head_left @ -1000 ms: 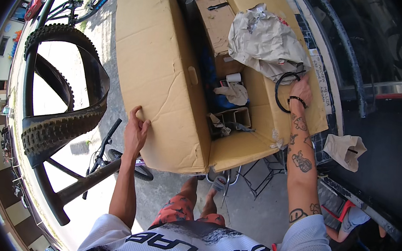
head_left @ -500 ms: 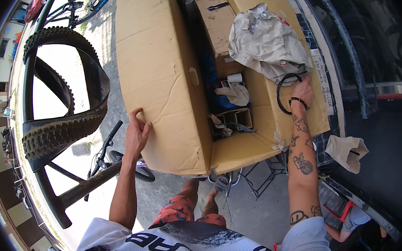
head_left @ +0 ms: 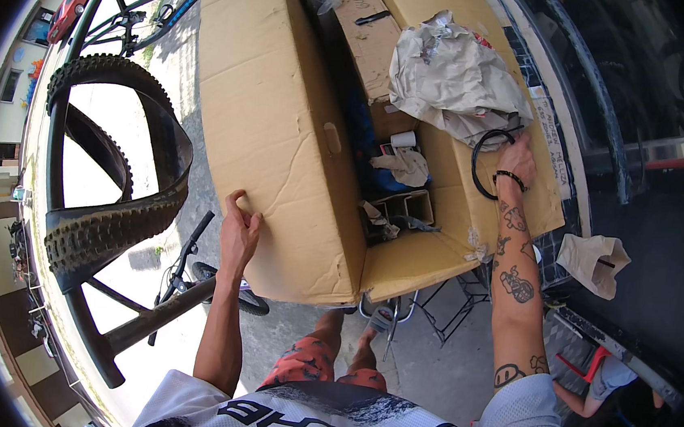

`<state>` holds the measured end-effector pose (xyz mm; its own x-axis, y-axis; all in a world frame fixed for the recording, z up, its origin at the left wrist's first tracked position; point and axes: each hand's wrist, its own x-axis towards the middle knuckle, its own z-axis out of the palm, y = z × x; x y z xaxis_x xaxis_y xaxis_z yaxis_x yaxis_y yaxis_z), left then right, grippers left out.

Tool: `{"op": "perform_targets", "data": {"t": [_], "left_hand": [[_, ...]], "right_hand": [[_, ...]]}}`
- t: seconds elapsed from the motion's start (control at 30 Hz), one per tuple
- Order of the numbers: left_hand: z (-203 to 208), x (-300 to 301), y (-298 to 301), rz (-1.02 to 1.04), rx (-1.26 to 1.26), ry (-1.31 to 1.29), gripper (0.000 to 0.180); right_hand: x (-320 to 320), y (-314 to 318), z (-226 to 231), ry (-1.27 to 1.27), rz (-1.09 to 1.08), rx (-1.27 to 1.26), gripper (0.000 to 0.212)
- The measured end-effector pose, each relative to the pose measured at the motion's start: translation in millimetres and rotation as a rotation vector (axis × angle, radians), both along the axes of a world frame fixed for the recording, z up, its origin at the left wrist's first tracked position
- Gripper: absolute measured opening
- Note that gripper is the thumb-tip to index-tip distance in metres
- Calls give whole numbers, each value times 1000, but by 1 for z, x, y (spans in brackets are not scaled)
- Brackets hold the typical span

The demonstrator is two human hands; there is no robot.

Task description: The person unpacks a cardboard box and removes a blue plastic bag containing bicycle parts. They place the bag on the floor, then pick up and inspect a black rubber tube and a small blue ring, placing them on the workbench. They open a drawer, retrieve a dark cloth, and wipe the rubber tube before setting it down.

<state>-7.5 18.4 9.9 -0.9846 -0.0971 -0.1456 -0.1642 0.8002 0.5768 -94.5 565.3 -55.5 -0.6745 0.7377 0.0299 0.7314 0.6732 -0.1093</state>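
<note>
A large cardboard box (head_left: 284, 127) lies before me with its top open and flaps spread. At its left flap, my left hand (head_left: 239, 233) is closed over the edge with bent fingers. My right hand (head_left: 517, 162) rests on the right flap, its fingers closed on a loop of black cable (head_left: 476, 172). Beside that hand, a crumpled sheet of pale packing paper (head_left: 456, 77) covers part of the flap. Inside the box are a long brown carton (head_left: 366, 33), a small white roll (head_left: 403, 139), a crumpled paper piece (head_left: 405, 166) and an open cardboard compartment (head_left: 414, 208).
At left, folded knobbly bicycle tires (head_left: 116, 238) hang on a dark metal frame (head_left: 92, 330). Below the box stands a bicycle with a black handlebar (head_left: 184, 257). A paper bag (head_left: 594, 264) lies on a dark surface at right. Another person (head_left: 608, 383) is at lower right.
The whole view has shifted slightly right and down. Both hands keep their places on the box, and the black cable loop stays in the right one.
</note>
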Motion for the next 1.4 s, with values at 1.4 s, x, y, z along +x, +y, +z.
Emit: {"op": "perform_targets", "data": {"t": [1.4], "left_hand": [[-623,-192,231,86,-183,-324,50]], "right_hand": [[50,60,-46,145,442,127,31]]}}
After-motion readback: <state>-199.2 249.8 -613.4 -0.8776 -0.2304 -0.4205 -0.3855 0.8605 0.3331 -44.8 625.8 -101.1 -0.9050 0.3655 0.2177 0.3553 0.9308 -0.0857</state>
